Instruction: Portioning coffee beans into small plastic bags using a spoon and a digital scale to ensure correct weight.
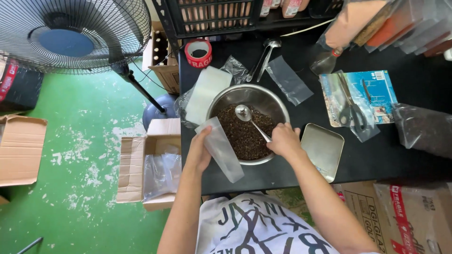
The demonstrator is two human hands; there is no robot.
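Observation:
A steel bowl sits on the black table, about half full of dark brown granules. My right hand grips the handle of a metal spoon, whose empty scoop hangs over the granules. My left hand holds a clear plastic pouch at the bowl's left rim, its mouth pointing up and away from me. A stack of flat clear pouches leans on the bowl's far left side.
A small metal tray lies right of the bowl. Scissors rest under plastic on a blue booklet; a filled bag lies at far right. Tongs and a red tape roll sit behind. A fan and cardboard boxes stand on the green floor.

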